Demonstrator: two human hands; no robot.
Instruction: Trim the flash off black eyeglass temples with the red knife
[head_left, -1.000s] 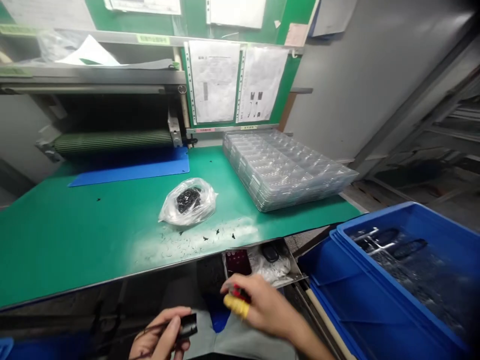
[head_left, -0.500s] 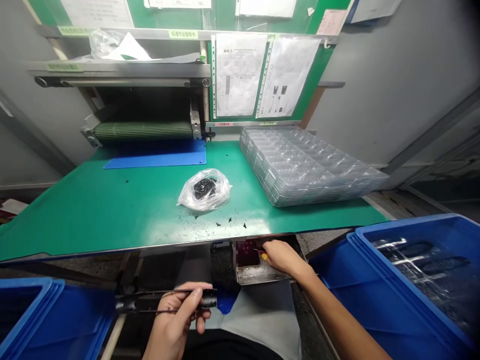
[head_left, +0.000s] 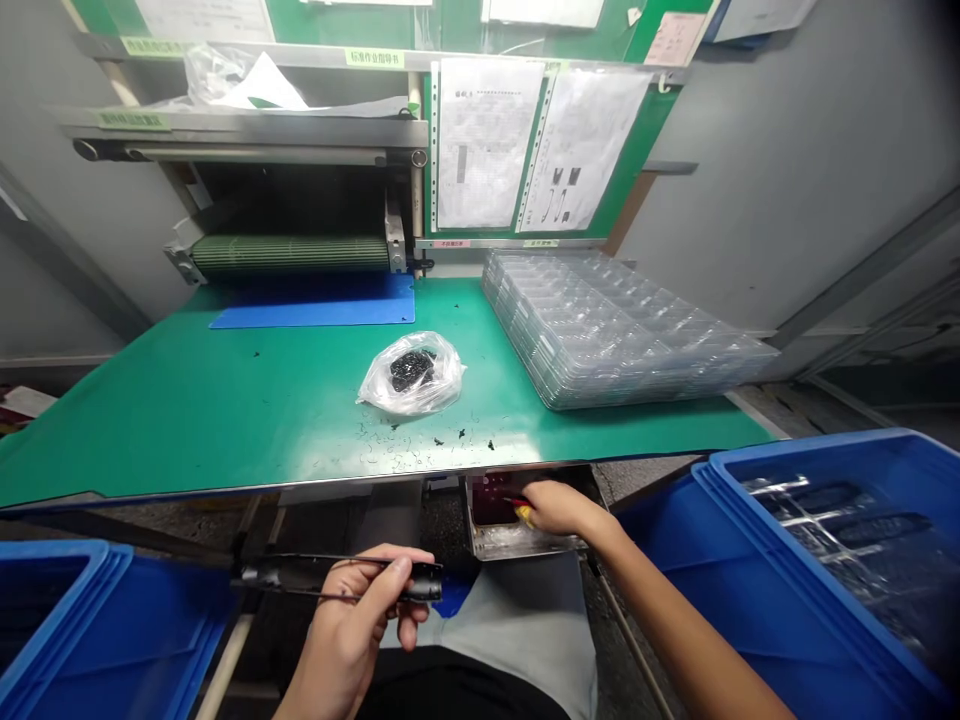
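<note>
The left hand (head_left: 352,625) is gripping a slim black cabled cylinder (head_left: 424,580), while the right hand (head_left: 559,508) is pinching a small red item (head_left: 511,500) above a shallow steel tray (head_left: 525,540).

The tabletop (head_left: 187,420) was a smooth, glossy green sheet. The bag (head_left: 442,385) was thin, crinkled clear plastic, and the stacked trays (head_left: 622,330) were shiny, transparent moulded plastic. The crate (head_left: 817,450) was smooth blue plastic with a slight sheen. The shallow tray (head_left: 525,540) was dull grey metal, and the black cable plug (head_left: 424,582) looked like matt plastic.
</note>
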